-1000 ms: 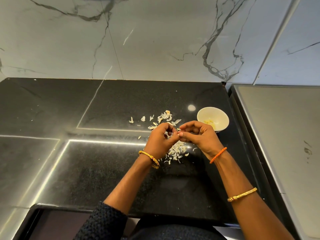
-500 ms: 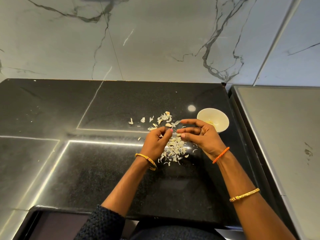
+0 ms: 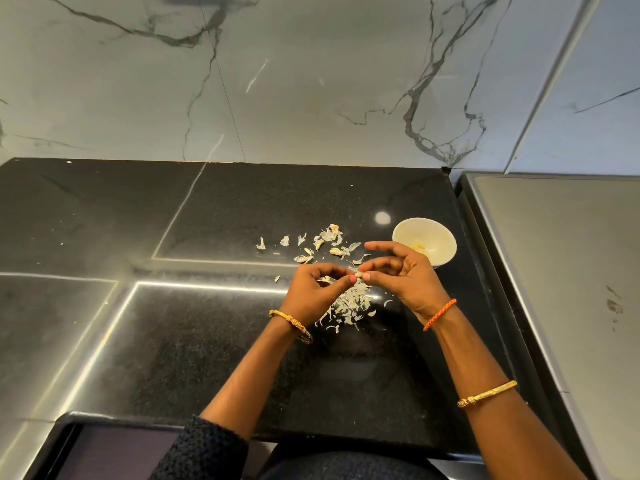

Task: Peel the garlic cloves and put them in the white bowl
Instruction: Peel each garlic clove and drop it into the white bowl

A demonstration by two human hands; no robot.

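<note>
Pinching one small garlic clove [image 3: 357, 274] between them, left hand [image 3: 313, 294] and right hand [image 3: 403, 275] grasp it above the skins [image 3: 349, 303] littering the counter [image 3: 207, 341]; the white bowl [image 3: 437, 237] far right holds peeled pieces, so I judge peeling well underway

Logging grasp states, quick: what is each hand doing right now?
Left hand: fingertips pinch a garlic clove.
Right hand: thumb and a finger pinch the same clove; the other fingers are spread.
</note>
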